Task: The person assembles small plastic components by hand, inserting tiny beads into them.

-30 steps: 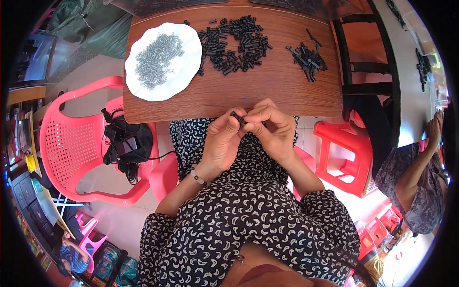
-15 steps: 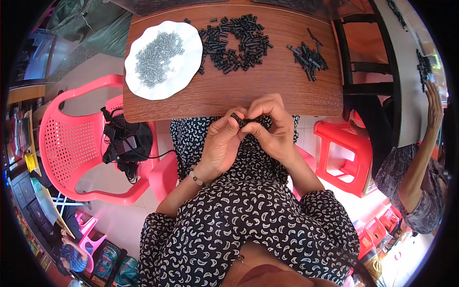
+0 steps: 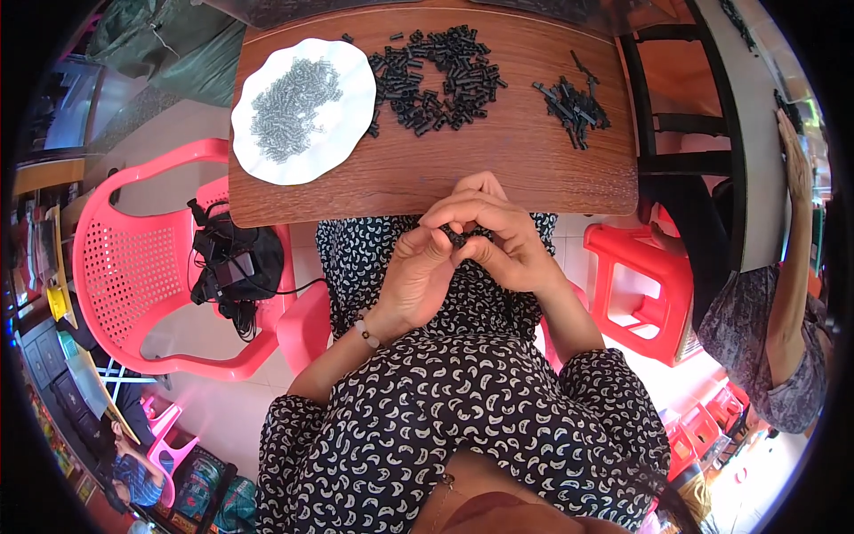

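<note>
A small black plastic part is pinched between my two hands, just off the table's near edge. My left hand grips it with thumb and fingertips. From the other side my right hand closes on it too, its fingers arched over the top and hiding much of it. Beyond my hands, a loose ring of short black tubular parts lies on the brown table. A white wavy-edged plate at the left holds a heap of small metal springs. Slim black pieces form a small pile at the right.
A pink plastic chair stands left, with a black bag and cables on it. At the right are a red stool and a dark metal frame. Another person's arm reaches over a grey table.
My right hand's fingers have shifted left and over the black part, which now sits slightly lower and to the right. The other person's hand at the right edge has moved up.
</note>
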Demonstrator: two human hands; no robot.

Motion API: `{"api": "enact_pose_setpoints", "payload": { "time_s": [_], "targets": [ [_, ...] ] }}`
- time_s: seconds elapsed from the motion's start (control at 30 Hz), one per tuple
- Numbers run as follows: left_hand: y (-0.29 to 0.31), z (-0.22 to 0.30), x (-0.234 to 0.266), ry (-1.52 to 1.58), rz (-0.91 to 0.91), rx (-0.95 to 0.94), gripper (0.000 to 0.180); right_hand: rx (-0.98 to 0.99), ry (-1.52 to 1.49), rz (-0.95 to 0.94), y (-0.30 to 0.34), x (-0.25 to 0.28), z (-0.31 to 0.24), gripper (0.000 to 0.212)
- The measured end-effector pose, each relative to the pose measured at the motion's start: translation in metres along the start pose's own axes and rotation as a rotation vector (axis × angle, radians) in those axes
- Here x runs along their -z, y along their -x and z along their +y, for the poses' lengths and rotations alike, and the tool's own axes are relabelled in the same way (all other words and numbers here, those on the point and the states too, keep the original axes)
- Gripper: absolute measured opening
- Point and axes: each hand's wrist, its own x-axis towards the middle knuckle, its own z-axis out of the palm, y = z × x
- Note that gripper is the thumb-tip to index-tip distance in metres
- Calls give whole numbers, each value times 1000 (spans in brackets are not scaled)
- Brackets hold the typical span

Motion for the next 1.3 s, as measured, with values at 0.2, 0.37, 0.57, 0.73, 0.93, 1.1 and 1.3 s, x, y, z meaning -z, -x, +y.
{"api": "enact_pose_setpoints", "payload": {
  "time_s": [0.2, 0.37, 0.57, 0.73, 0.93, 1.1, 1.3],
  "targets": [
    [2, -3, 1, -25, -11, 21, 16, 0, -12, 91, 3, -5, -2, 31],
    [1, -3, 1, -36, 29, 100, 13, -23, -10, 119, 6, -7, 2, 39],
    [-2, 2, -2, 4, 25, 68, 19, -104, -69, 138, 9, -9, 2, 40],
    [-3, -2, 3, 17, 5, 26, 28, -80, -53, 182, 11, -4, 6, 55],
    [-5, -1, 4, -9, 13, 13, 29, -77, 45, 322, 14, 1, 2, 38],
    [-5, -1, 4, -23, 29, 14, 30, -155, -75, 332, 15, 1, -10, 33],
    [-4, -2, 2, -33, 35, 6, 30, -18, 173, 302, 11, 4, -10, 21]
  ]
}}
